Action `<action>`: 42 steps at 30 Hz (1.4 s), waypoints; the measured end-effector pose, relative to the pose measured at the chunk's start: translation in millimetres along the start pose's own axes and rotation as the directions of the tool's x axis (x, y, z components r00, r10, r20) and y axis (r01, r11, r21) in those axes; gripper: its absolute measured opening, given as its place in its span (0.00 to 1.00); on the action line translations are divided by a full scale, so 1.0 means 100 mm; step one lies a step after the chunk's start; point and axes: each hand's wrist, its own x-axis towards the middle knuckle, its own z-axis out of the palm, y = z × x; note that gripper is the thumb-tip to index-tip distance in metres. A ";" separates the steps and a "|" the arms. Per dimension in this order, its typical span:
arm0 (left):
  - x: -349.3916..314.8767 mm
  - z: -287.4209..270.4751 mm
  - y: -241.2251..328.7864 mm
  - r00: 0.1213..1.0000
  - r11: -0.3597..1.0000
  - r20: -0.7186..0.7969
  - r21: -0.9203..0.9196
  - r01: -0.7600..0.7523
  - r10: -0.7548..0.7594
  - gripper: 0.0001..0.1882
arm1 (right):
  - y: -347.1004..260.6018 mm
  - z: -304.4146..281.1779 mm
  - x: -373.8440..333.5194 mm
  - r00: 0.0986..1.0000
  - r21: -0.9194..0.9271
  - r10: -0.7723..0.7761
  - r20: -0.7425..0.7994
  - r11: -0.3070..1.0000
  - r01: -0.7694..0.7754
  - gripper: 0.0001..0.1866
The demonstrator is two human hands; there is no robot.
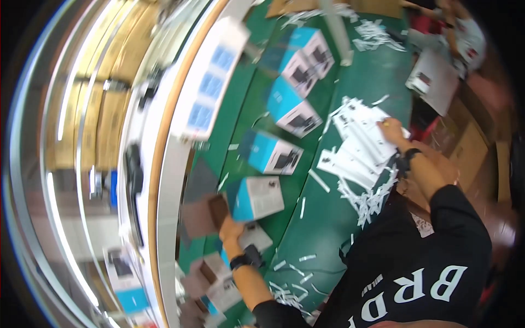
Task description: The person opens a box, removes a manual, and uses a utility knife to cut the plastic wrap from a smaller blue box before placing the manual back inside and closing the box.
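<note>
My left hand (231,228) reaches in at the lower middle, against the lower corner of a blue-and-white box (261,198) with a picture on its side. Motion blur smears its fingers, so I cannot tell whether it grips the box. Just below it lies another light box (255,238), beside an open brown flap (217,210). On the right, my right hand (391,131) is closed over the edge of a spread pile of white printed sheets (358,143). Its fingertips are partly hidden.
Several more blue-and-white boxes (276,156) stand in a row on the green table (306,235). White paper strips (367,202) lie in heaps. A long white carton (213,82) sits on the shelf at left. Another person (465,44) is at the upper right, near cardboard boxes (465,147).
</note>
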 end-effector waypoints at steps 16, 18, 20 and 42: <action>-0.09 0.06 -0.13 0.955 0.963 -0.244 0.164 0.213 -0.170 0.18 | -0.22 -0.33 0.21 0.984 0.049 -0.020 0.177 0.999 0.012 0.22; -0.45 -0.20 0.05 0.949 0.960 -0.241 0.139 0.243 -0.205 0.18 | -0.33 -0.37 0.29 0.983 0.033 -0.077 0.167 0.997 0.073 0.21; -0.85 -0.28 0.06 0.935 0.950 -0.235 0.101 0.295 -0.265 0.17 | -0.57 -0.35 0.37 0.975 0.000 -0.221 0.024 0.975 0.222 0.15; -3.19 0.76 0.63 0.719 0.964 -0.668 -0.007 -0.266 0.193 0.05 | -3.22 -0.65 -2.39 0.369 0.777 -0.685 0.628 0.520 -0.355 0.27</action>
